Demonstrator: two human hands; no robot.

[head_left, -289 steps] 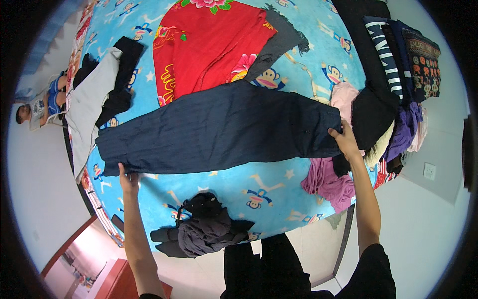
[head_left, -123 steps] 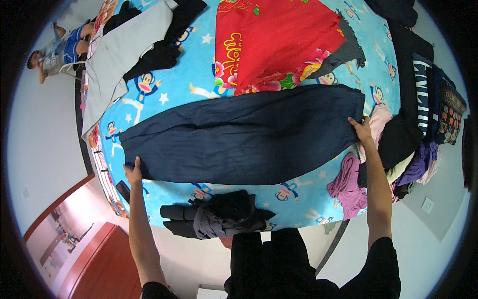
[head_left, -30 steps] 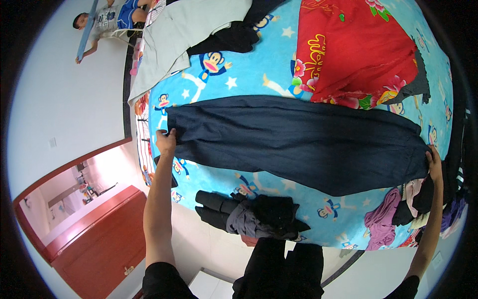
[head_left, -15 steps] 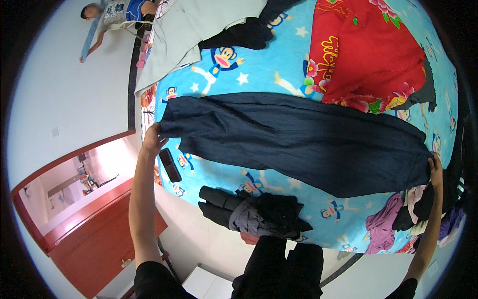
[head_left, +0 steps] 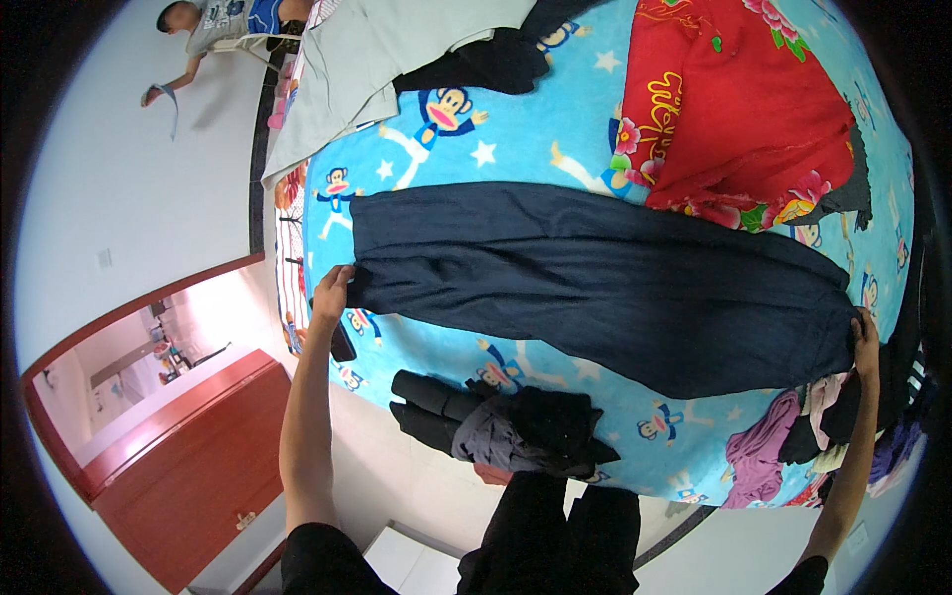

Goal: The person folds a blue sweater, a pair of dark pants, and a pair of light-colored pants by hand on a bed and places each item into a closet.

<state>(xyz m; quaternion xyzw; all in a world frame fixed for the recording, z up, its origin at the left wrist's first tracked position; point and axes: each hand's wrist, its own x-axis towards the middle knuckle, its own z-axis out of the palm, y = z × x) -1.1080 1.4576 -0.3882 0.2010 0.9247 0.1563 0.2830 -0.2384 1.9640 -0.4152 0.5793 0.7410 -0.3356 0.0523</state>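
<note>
Head camera view: a long navy garment [head_left: 595, 288] lies lengthwise, left to right, across a blue monkey-print blanket [head_left: 585, 114]. We have it by both ends: the fingers of our left hand [head_left: 332, 291] pinch the near corner of its left end, while those of our right hand [head_left: 866, 342] clasp its right end. Beside the left wrist we see a dark phone [head_left: 343, 345], partly hidden. Along the near edge sits a black-and-grey clothing bundle [head_left: 501, 428]; at near right, a mauve garment [head_left: 760, 448]. Beyond lie a red floral cloth [head_left: 749, 129], far right, and a pale grey garment [head_left: 387, 59], far left, where a person [head_left: 220, 28] sits.
</note>
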